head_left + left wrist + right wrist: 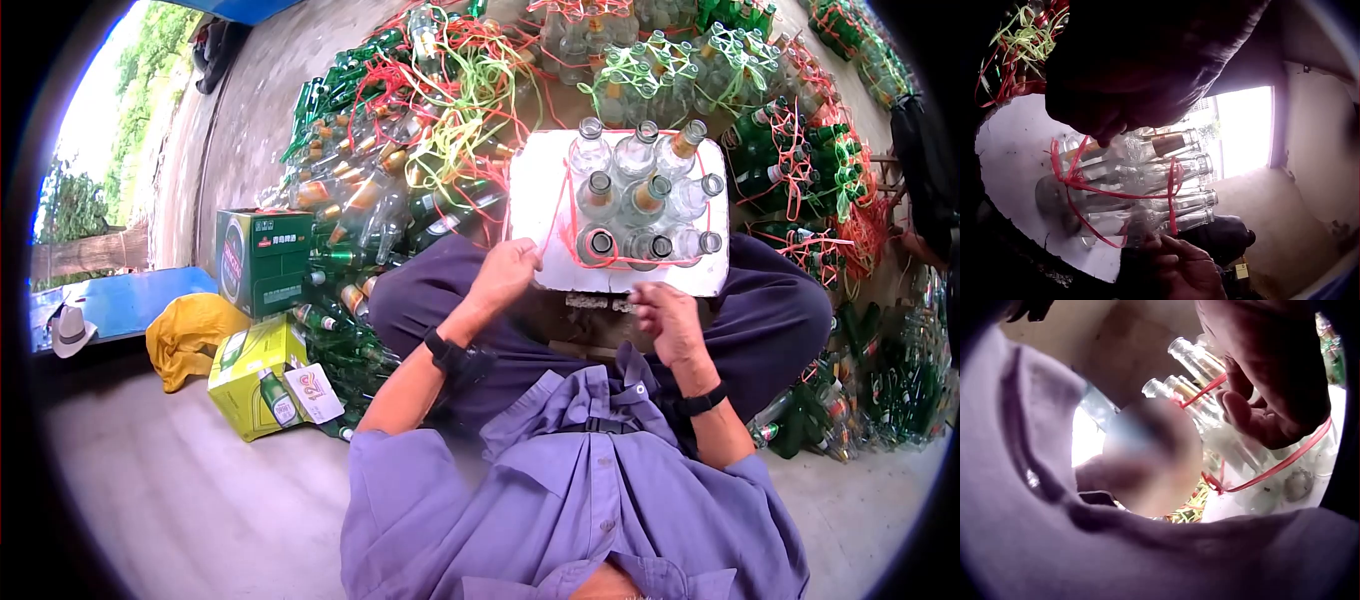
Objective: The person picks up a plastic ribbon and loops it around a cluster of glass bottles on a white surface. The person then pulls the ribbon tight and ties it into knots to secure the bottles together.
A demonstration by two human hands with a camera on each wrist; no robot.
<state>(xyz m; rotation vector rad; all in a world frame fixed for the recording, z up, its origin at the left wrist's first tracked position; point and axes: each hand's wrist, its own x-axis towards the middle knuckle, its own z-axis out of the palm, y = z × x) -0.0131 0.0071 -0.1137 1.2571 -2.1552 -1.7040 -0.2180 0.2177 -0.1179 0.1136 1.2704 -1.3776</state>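
Observation:
Several clear glass bottles stand upright in a tight group on a white foam block across the person's lap. Red plastic string runs round the group, low down and at the necks, and crosses in a knot on one side. At the block's near left corner, the left hand pinches a strand of the string. Close to the near row of bottles, the right hand has its fingers curled, with string at its fingertips. Much of the left hand is in dark shadow in the left wrist view.
Bundles of tied bottles stand beyond the block. Left lie loose bottles under tangled green and red string. A green carton, a lime carton and a yellow cloth sit further left. Green bottles crowd the right.

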